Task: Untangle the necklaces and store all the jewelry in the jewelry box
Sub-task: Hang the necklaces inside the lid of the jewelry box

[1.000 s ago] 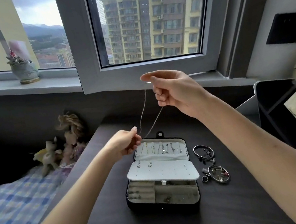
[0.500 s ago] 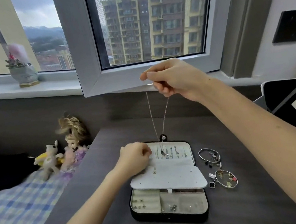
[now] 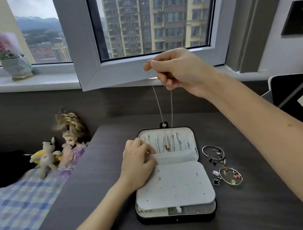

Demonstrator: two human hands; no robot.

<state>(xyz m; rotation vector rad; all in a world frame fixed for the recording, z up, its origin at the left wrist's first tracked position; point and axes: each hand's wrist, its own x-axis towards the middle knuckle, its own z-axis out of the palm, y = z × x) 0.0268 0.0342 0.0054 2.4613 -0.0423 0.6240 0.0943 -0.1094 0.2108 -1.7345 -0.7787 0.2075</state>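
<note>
The necklace (image 3: 171, 110) hung as a thin loop below the right hand (image 3: 177, 71), pinched between thumb and curled fingers, its pendant at the open lid of the jewelry box (image 3: 177, 219). The left hand (image 3: 139, 164), fingers bent, rested on the lid's pocket edge; whether it gripped this was unclear.
</note>
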